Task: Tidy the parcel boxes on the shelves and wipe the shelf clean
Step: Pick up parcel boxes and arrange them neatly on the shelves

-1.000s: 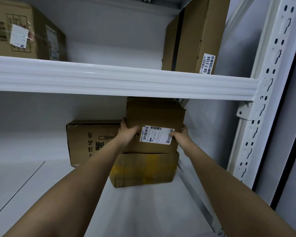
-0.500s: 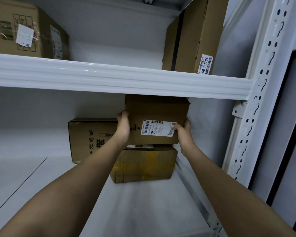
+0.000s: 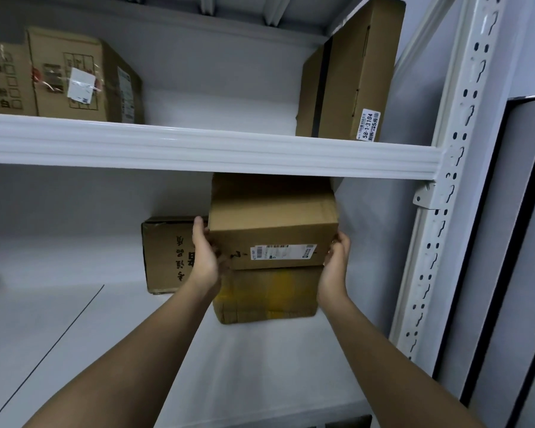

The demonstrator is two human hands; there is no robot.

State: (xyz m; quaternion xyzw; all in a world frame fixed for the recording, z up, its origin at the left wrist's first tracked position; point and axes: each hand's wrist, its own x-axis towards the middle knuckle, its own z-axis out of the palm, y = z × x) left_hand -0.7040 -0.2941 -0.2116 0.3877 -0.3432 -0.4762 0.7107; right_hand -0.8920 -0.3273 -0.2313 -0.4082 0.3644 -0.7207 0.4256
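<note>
Left hand (image 3: 205, 257) and right hand (image 3: 335, 263) clasp opposite sides of the labelled brown cardboard box (image 3: 274, 230), fingers pressed flat against it. Box sits atop a yellow-taped cardboard box (image 3: 267, 293) on the white lower shelf (image 3: 112, 335).

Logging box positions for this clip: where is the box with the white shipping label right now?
In the head view, the labelled box sits on the yellow-taped box at the lower shelf's right, between the left hand and right hand.
</note>
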